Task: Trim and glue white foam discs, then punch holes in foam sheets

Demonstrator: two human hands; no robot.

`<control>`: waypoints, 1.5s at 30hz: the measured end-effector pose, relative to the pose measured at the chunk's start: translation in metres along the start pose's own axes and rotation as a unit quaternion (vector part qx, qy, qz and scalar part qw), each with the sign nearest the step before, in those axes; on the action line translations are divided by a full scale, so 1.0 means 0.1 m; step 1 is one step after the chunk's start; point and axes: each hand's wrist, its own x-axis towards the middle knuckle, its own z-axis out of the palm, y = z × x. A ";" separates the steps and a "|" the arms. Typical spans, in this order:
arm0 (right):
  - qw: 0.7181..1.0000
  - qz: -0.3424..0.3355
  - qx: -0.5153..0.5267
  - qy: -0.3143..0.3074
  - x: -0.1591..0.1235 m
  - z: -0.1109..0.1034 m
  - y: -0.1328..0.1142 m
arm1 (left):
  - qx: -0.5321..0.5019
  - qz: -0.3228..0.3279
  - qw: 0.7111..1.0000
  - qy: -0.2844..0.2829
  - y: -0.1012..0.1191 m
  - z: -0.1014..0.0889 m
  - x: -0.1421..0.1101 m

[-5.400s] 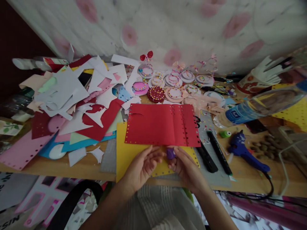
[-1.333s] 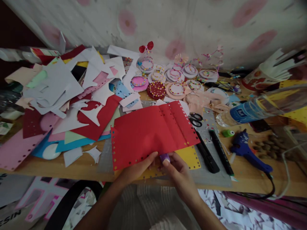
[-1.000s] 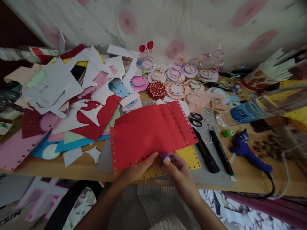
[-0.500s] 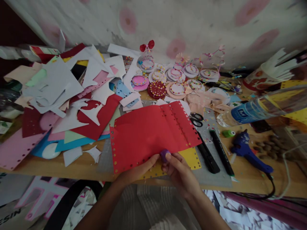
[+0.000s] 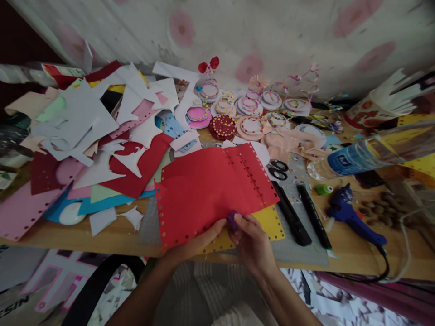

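A red paper sheet (image 5: 210,190) with punched holes along its edges lies tilted over a yellow punched sheet (image 5: 268,222) at the table's front edge. My left hand (image 5: 195,242) pinches the red sheet's near edge, partly tucked under it. My right hand (image 5: 253,242) is closed around a small purple punch (image 5: 232,219) pressed at that same edge, right beside my left fingers.
A heap of cut paper scraps (image 5: 91,136) fills the left. Decorated paper discs (image 5: 248,115) line the back. Scissors (image 5: 277,170), two black markers (image 5: 301,215), a blue glue gun (image 5: 350,215), a small green punch (image 5: 322,189) and a lying water bottle (image 5: 367,154) sit to the right.
The red sheet has turned counter-clockwise and slid toward me since the earliest frame. My right hand with the purple punch has shifted slightly left along its near edge.
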 end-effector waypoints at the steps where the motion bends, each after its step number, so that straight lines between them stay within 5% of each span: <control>1: 1.000 0.002 -0.010 -0.010 0.00 0.00 -0.01 | 0.028 -0.009 1.000 0.003 0.02 -0.01 0.00; 7: 0.996 0.023 -0.060 -0.066 -0.01 -0.10 -0.12 | 0.046 0.001 0.997 -0.067 0.05 -0.05 0.02; 15: 0.996 0.019 -0.069 -0.057 0.04 -0.15 -0.20 | -0.015 0.011 0.992 -0.129 0.04 -0.06 0.07; 26: 0.999 -0.017 -0.046 -0.004 0.06 -0.10 -0.15 | -0.011 0.017 0.992 -0.121 0.04 -0.06 0.05; 35: 0.999 0.009 0.025 -0.026 0.04 -0.02 -0.10 | -0.038 0.035 0.993 -0.105 -0.01 -0.03 0.07; 45: 1.000 0.026 -0.013 -0.012 0.06 -0.09 -0.32 | -0.061 0.052 0.990 -0.118 0.09 -0.09 0.06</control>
